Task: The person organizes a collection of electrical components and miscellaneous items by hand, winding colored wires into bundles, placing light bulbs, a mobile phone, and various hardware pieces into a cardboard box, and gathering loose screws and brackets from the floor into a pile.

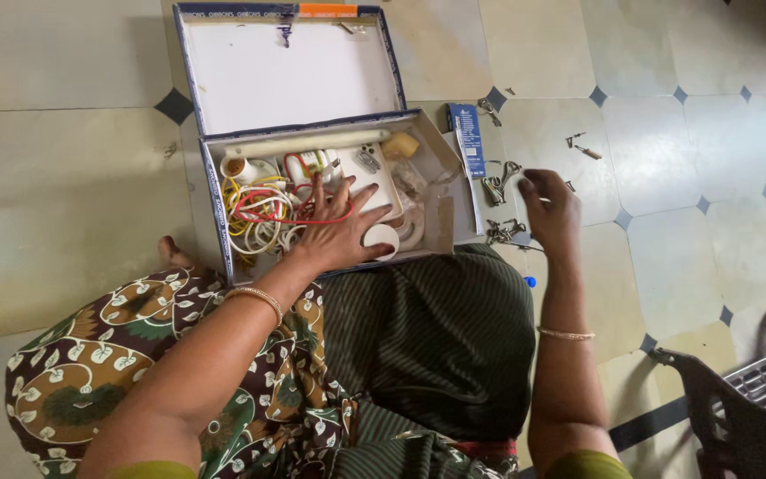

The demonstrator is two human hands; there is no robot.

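Rummaging is the step I judge to be in hand: my left hand (pixel 340 232) lies flat, fingers spread apart, inside the box (pixel 214 200), pressing on the tangle of wires (pixel 259 208) and closed on nothing. Its fingertips reach a white plate (pixel 381 177), and its heel sits just beside a white round fitting (pixel 381 238). My right hand (pixel 550 211) rests outside the box on the floor (pixel 64 168), fingers curled down among the metal clips (pixel 500 182); whether they have pinched anything I cannot tell, since the knuckles hide the tips.

The wires, red, yellow and white, fill the left half of the box, with a lamp holder (pixel 239 168) at their top edge and a long white strip (pixel 308 142) along the back wall. The lid (pixel 290 75) stands open behind. A blue packet (pixel 466 137) lies between box and clips, and a few screws (pixel 582 146) are scattered farther right. A dark plastic basket (pixel 746 390) sits at the far right.

As I judge it, the next move calls for lifting the left palm so the wires loosen, and for a fine pinch on the right, as the clips are small and bunched.
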